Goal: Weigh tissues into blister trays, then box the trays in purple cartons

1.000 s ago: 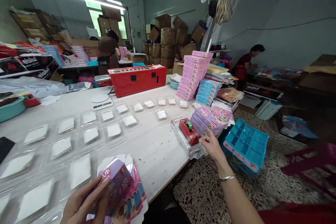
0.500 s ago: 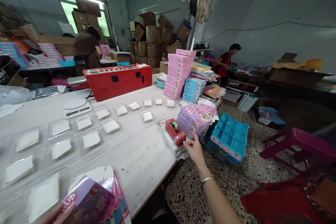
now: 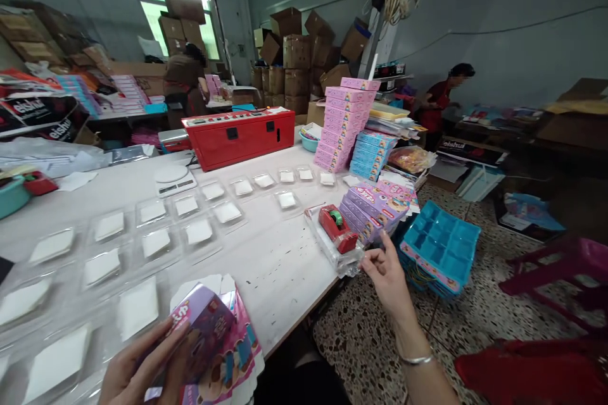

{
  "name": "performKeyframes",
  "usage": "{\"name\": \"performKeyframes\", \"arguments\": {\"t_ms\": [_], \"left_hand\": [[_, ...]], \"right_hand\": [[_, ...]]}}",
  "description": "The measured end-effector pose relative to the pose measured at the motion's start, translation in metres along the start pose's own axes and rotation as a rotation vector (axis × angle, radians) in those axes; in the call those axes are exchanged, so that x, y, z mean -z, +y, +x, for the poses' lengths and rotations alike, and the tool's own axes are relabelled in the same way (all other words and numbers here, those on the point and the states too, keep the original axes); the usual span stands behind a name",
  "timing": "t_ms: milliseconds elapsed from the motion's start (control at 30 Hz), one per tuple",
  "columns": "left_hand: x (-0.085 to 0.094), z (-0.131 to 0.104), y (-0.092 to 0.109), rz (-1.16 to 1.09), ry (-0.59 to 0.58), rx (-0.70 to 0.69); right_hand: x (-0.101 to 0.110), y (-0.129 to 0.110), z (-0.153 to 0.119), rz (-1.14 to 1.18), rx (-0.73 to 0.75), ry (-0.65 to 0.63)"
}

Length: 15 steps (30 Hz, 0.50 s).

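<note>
Left hand [image 3: 137,370]: positioned at the lower left of the view, palm turned upward and inward. Fingers are extended and slightly spread, closed in a supporting grip, with the fingertips [image 3: 177,328] pointing up and to the right. Only the hand is in view; the wrist is cut off by the lower edge.

Right hand [image 3: 389,273]: extended forward on an outstretched forearm that rises from the lower right. Back of the hand faces up. Thumb and index finger are drawn together in a pinch; the remaining fingers are loosely curled. The wrist carries a thin metal bangle [image 3: 417,359].
</note>
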<state>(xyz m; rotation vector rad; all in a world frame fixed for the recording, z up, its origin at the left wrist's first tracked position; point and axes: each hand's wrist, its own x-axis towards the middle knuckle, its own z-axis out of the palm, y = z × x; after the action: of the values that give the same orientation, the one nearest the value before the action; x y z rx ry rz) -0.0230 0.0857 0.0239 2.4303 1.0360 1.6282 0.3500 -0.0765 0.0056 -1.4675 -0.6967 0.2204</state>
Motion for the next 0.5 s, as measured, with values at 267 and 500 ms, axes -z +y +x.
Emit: {"name": "performKeyframes", "arguments": {"t_ms": [267, 500], "left_hand": [[0.002, 0.000, 0.014, -0.020, -0.014, -0.025], [-0.004, -0.008, 0.020, -0.100, 0.063, 0.136]], "right_hand": [[-0.134, -0.083, -0.050, 0.597, -0.210, -0.563], [-0.205, -0.109, -0.068, 0.665, -0.174, -0.911]]}}
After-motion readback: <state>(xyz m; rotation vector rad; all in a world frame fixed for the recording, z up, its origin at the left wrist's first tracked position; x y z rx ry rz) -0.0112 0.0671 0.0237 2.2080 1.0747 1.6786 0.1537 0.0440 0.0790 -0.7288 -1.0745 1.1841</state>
